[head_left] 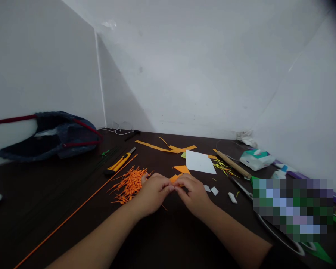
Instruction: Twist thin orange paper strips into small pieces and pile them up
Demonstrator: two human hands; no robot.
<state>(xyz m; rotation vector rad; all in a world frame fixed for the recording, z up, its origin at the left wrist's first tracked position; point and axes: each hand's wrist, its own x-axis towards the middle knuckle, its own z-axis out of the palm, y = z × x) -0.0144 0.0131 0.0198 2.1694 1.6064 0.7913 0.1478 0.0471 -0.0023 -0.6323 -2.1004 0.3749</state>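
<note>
My left hand point(154, 192) and my right hand point(193, 191) meet over the middle of the table, each closed in a pinch. Their thumbs and index fingertips touch or nearly touch; whatever lies between them is too small to make out. Just behind the fingertips is a piece of orange paper point(182, 169), partly covered by the hands. Left of my left hand spreads a heap of thin orange twisted pieces point(131, 182) with thicker middles. A thin orange strand point(164, 207) shows below my left wrist. White paper scraps point(214, 191) lie right of my right hand.
A yellow utility knife point(120, 163) and a long orange strip point(72, 215) lie left. Behind are orange paper strips point(179, 149), a white sheet point(200, 162) and yellow-green strips point(224, 168). A wooden stick point(233, 164) and wipes pack point(257, 160) sit right; a blue bag point(78, 136) left.
</note>
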